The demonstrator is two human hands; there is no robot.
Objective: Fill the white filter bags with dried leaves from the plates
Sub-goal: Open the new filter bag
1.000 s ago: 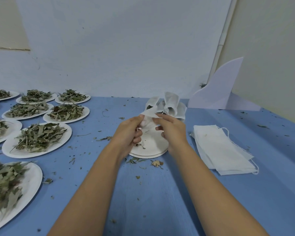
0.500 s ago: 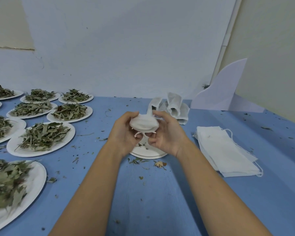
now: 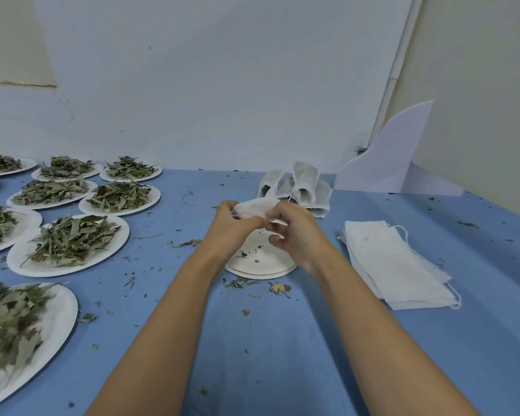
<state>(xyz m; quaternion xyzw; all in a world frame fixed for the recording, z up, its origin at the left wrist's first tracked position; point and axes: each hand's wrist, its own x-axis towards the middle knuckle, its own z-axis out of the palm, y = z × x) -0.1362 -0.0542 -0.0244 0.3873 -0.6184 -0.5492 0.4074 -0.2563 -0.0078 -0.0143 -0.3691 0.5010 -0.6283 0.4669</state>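
Both hands hold one stuffed white filter bag (image 3: 254, 207) above a nearly bare white plate (image 3: 260, 262) in the middle of the blue table. My left hand (image 3: 230, 225) grips the bag's left end. My right hand (image 3: 291, 232) pinches its right end, fingers curled. Behind the hands lie several filled filter bags (image 3: 300, 187) in a heap. A flat stack of unfilled filter bags (image 3: 394, 262) with drawstrings rests to the right. Plates of dried leaves (image 3: 69, 241) cover the table's left side.
Loose leaf bits are scattered over the blue table (image 3: 282, 340). A white curved board (image 3: 397, 157) leans at the far right corner against the wall. The nearest leaf plate (image 3: 57, 319) sits at the lower left edge.
The bag was pulled up off the plate and bunched between both hands. My right hand has since shifted to pinch its right end, and the view has swung slightly left.
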